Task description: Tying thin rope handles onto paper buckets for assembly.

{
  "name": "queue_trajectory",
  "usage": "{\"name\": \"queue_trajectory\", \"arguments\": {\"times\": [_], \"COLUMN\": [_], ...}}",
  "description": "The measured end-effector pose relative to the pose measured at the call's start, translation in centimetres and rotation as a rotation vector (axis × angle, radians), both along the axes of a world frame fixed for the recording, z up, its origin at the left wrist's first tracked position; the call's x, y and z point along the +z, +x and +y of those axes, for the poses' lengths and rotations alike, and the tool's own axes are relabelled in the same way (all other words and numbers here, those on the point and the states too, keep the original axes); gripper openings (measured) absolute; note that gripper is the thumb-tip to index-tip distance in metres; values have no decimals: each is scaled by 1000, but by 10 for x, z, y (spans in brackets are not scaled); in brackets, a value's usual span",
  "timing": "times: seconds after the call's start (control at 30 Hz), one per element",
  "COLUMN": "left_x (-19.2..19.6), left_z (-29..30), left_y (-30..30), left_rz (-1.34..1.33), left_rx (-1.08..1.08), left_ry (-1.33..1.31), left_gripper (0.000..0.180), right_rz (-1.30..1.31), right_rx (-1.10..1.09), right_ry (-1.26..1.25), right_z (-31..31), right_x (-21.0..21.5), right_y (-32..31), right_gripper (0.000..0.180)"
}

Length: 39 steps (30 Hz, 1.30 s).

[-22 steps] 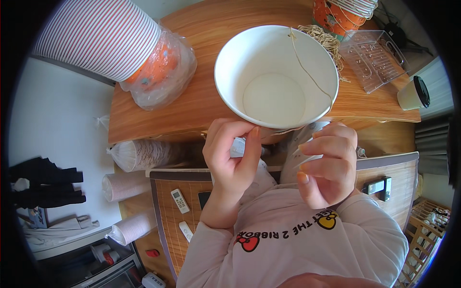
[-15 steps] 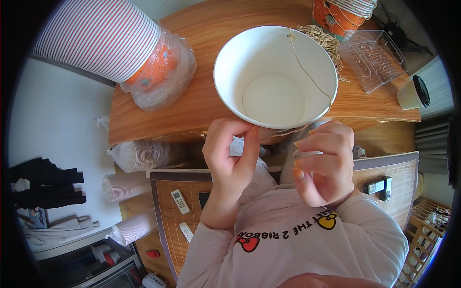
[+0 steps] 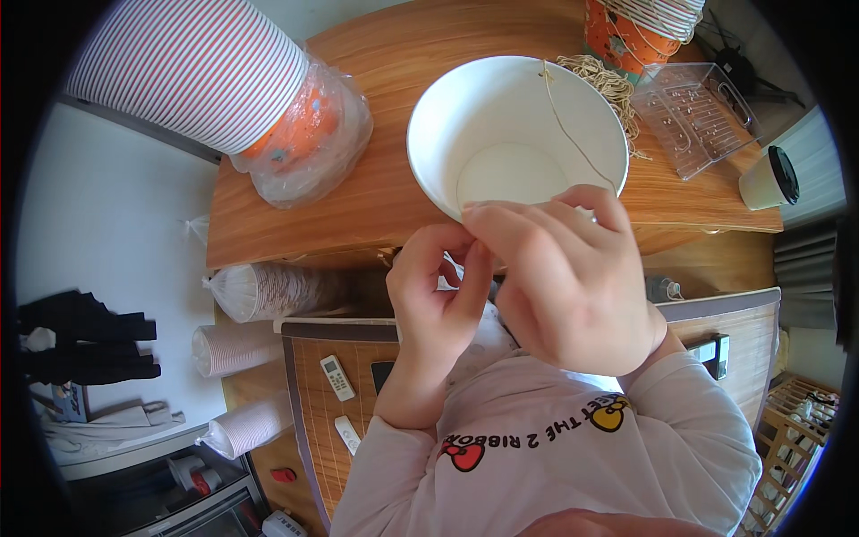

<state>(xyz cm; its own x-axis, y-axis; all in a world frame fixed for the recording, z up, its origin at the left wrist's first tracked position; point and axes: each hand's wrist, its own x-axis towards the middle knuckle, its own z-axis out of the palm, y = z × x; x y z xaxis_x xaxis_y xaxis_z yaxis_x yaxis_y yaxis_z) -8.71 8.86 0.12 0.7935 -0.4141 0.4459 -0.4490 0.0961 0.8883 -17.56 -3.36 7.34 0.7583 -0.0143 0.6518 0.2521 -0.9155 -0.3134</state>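
Note:
A white paper bucket (image 3: 434, 125) stands at the table's near edge, its open mouth toward me. A thin beige cord (image 3: 561, 123) is fixed at the far rim and crosses the inside to the right rim, where my hand hides it. At the near rim my left hand (image 3: 438, 282) is closed, thumb and index finger pinched together, apparently on the cord's hidden end. My right hand (image 3: 573, 277) reaches over the near rim, its fingers curled and the fingertips meeting those of the left. What lies between the right fingertips is hidden.
A tall stack of nested buckets (image 3: 192, 72) in plastic lies left. Behind the bucket on the right are loose cords (image 3: 604, 85), an orange bucket (image 3: 617, 40) and a clear tray (image 3: 684, 125). A lidded cup (image 3: 769, 179) stands near the right table edge. Remotes (image 3: 337, 378) lie below left.
My right hand has moved left and up, from beside the right rim to the left fingertips, and its fingers have closed in. The left hand stays pinched at the near rim.

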Motion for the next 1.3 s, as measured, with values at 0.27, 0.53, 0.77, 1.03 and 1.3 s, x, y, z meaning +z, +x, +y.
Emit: {"name": "queue_trajectory", "arguments": {"times": [0.27,0.53,0.77,1.03,1.3], "left_x": [0,2,5,6,-1], "left_z": [4,12,11,18,16], "left_y": [-2,-10,-18,-8,2], "left_rz": [22,-22,159,429,427], "left_rx": [-24,-9,-123,-454,-532], "left_ry": [17,72,-204,-323,-289], "left_gripper": [9,16,22,15,13], "right_rz": [-4,44,-108,-257,-332], "right_rx": [-48,134,182,394,424], "right_ry": [8,203,193,237,314], "right_z": [1,-5,-9,-1,-1], "right_x": [-7,-5,-18,-62,-100], "right_y": [8,1,2,-11,-13], "right_gripper": [35,38,45,34,33]}}
